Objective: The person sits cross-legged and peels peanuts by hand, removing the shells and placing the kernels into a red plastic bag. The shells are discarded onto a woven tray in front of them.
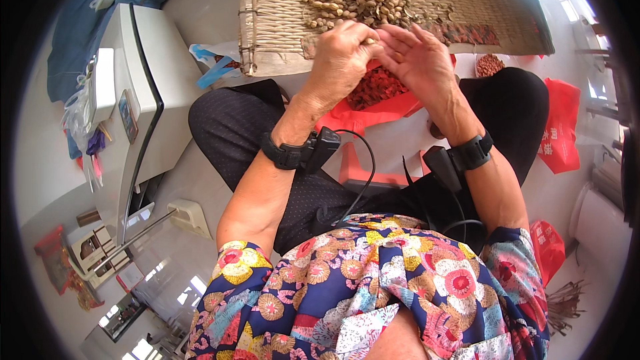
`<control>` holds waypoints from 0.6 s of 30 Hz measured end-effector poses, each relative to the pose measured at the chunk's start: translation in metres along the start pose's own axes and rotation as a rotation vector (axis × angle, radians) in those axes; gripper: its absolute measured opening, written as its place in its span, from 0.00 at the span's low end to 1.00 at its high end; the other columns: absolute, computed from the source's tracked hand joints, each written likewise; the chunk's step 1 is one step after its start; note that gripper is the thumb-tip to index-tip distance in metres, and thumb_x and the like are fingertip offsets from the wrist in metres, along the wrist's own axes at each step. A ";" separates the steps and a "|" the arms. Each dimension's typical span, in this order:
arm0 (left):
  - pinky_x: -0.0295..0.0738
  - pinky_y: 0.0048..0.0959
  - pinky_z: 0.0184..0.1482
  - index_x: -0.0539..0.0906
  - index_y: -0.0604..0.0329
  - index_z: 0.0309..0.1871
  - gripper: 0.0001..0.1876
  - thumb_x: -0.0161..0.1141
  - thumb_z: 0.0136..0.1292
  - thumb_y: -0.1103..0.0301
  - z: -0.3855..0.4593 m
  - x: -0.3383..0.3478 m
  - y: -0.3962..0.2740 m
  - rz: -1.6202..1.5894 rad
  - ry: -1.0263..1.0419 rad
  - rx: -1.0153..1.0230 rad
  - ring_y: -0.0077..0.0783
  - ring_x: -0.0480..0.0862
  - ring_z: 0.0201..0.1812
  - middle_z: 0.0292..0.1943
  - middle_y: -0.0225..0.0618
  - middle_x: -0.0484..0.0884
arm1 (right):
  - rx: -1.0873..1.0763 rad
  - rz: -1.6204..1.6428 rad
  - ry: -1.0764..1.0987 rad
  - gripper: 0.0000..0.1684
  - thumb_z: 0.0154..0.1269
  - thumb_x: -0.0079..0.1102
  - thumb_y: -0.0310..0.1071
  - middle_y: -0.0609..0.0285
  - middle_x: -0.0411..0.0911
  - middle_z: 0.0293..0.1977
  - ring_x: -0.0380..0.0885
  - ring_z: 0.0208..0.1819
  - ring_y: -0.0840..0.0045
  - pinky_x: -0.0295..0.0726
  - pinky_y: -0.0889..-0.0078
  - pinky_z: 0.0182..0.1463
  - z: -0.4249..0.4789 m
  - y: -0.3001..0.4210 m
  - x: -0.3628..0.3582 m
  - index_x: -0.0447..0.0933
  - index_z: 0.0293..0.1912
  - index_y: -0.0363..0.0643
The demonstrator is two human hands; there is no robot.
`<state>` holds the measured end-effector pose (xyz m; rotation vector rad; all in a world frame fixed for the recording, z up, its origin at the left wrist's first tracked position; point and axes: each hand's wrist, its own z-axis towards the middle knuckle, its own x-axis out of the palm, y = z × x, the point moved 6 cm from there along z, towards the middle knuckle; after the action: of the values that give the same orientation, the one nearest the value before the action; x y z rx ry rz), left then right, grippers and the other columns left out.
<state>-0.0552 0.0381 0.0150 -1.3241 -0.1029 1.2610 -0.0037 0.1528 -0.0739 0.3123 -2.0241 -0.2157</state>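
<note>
My left hand (345, 57) pinches a pale peanut (369, 41) between thumb and fingers. Beside it my right hand (417, 60) has its palm turned up and fingers spread, meeting the left fingertips; nothing shows in its palm. Both hands hover over the near edge of a woven mat (277, 25). On that mat lies a heap of unshelled peanuts (380, 2), with bits of shell scattered on the far side. Under my hands, between the knees, a red bag (350, 116) gapes around broken pieces that look like shells (377, 89), tinted red.
A container of shelled peanuts (490, 65) sits by my right knee. Another red bag (560, 125) bearing writing is further right. To the left stand a blue-and-white plastic bag (215, 67) and a white cabinet (170, 70) with a phone (128, 116) on it. Cables hang from both wrist straps.
</note>
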 end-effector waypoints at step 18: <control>0.77 0.31 0.27 0.79 0.64 0.24 0.05 0.64 0.51 0.73 0.003 0.024 0.064 0.566 -0.035 -0.088 0.36 0.79 0.26 0.23 0.45 0.79 | -0.152 -0.001 0.093 0.21 0.67 0.48 0.37 0.57 0.73 0.32 0.58 0.23 0.84 0.59 0.85 0.24 -0.008 0.038 0.003 0.71 0.49 0.26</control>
<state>-0.0870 0.0412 -0.0456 -1.4612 0.2098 1.7705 -0.0032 0.1881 -0.0569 0.2234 -1.9037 -0.3479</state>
